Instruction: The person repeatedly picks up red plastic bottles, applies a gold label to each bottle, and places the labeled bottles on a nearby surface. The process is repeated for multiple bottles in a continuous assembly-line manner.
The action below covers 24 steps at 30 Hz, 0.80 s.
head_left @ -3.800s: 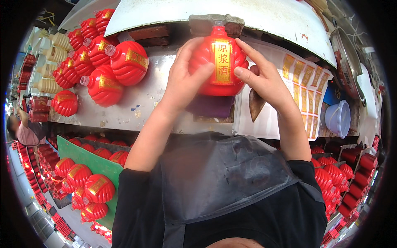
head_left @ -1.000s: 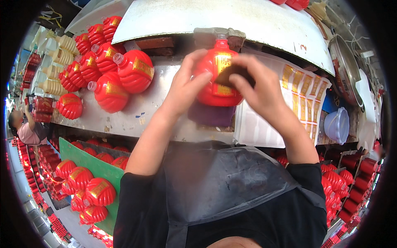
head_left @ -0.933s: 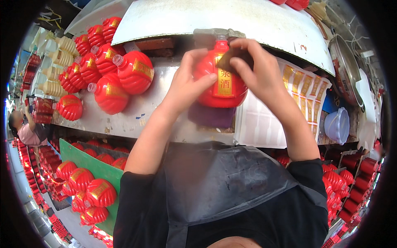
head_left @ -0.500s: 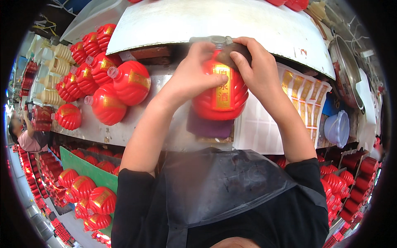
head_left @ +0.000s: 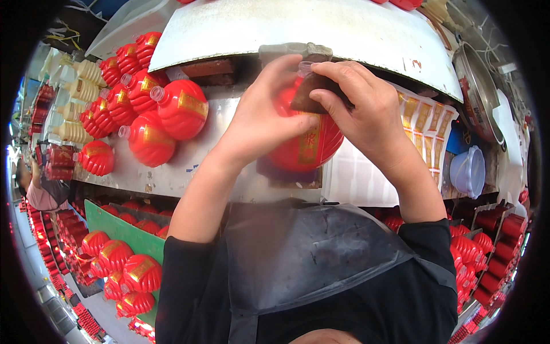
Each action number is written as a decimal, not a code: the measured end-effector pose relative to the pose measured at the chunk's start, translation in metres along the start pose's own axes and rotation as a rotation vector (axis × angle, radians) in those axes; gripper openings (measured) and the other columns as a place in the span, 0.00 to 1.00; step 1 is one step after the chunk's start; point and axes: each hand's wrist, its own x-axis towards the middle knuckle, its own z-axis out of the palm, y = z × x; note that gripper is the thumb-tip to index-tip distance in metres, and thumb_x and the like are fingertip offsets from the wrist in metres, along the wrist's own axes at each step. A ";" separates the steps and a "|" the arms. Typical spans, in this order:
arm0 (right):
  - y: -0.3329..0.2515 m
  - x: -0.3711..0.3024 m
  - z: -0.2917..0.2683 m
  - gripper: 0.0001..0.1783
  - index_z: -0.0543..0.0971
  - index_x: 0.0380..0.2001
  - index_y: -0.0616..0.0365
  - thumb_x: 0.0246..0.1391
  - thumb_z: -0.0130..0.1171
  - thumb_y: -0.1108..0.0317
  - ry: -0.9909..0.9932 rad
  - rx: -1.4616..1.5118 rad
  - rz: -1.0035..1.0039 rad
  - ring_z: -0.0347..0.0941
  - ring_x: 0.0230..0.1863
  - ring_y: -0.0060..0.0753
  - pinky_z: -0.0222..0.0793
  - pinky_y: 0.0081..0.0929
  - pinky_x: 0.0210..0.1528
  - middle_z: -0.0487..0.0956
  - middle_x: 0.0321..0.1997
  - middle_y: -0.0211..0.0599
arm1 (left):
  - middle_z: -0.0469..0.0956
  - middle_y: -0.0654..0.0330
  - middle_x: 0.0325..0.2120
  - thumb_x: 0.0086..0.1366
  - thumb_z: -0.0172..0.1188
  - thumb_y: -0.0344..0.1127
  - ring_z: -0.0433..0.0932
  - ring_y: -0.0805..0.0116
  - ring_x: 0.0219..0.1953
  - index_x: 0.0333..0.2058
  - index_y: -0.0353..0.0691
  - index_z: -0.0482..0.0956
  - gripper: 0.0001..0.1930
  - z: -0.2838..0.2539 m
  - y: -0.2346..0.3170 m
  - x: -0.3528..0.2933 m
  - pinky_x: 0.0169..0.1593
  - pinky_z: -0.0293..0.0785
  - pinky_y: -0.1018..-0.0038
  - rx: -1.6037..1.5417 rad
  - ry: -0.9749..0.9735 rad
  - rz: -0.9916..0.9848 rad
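A round red ribbed bottle (head_left: 331, 142) lies in front of me with its clear neck pointing away. Down its upper side runs a gold label (head_left: 308, 146), partly behind my fingers. My left hand (head_left: 260, 117) curves around the bottle's left side, thumb across the label and fingers up by the neck. Pinched in my right hand (head_left: 366, 100) is a flat dark brown pad (head_left: 321, 89), tilted over the bottle's shoulder beside the neck. Under the bottle shows a purple cloth (head_left: 286, 174). A grey block (head_left: 286, 51) sits just past the neck.
Several red labelled bottles (head_left: 182, 109) stand grouped on the left of the worktable (head_left: 229, 178). Sheets of gold labels (head_left: 427, 126) lie on the right, near a pale blue bucket (head_left: 467, 172). A white board (head_left: 309, 28) spans the far side. Below left, a green panel (head_left: 123, 226) borders more bottles.
The pad in my right hand has tipped up and now covers more of the bottle's shoulder. My left fingers have spread upward, and the bottle has shifted slightly.
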 end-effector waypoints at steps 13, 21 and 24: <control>-0.012 -0.009 -0.019 0.18 0.85 0.48 0.62 0.52 0.74 0.76 -0.001 0.161 0.213 0.86 0.41 0.37 0.81 0.26 0.43 0.87 0.41 0.43 | 0.77 0.54 0.61 0.69 0.66 0.29 0.75 0.69 0.62 0.70 0.35 0.64 0.34 0.012 -0.017 -0.011 0.66 0.71 0.71 -0.331 0.104 0.022; -0.002 -0.014 0.000 0.16 0.83 0.47 0.57 0.55 0.71 0.71 0.105 -0.057 0.073 0.85 0.38 0.45 0.82 0.33 0.39 0.86 0.40 0.40 | 0.79 0.56 0.56 0.64 0.70 0.28 0.77 0.70 0.59 0.69 0.34 0.65 0.37 0.006 -0.001 -0.004 0.65 0.72 0.71 0.146 0.025 0.080; 0.011 -0.020 -0.001 0.14 0.84 0.45 0.57 0.54 0.71 0.72 0.089 -0.086 0.085 0.85 0.38 0.44 0.82 0.32 0.40 0.86 0.39 0.40 | 0.80 0.55 0.54 0.66 0.69 0.30 0.78 0.71 0.56 0.66 0.31 0.67 0.33 0.006 -0.002 0.008 0.63 0.74 0.72 0.101 0.031 0.028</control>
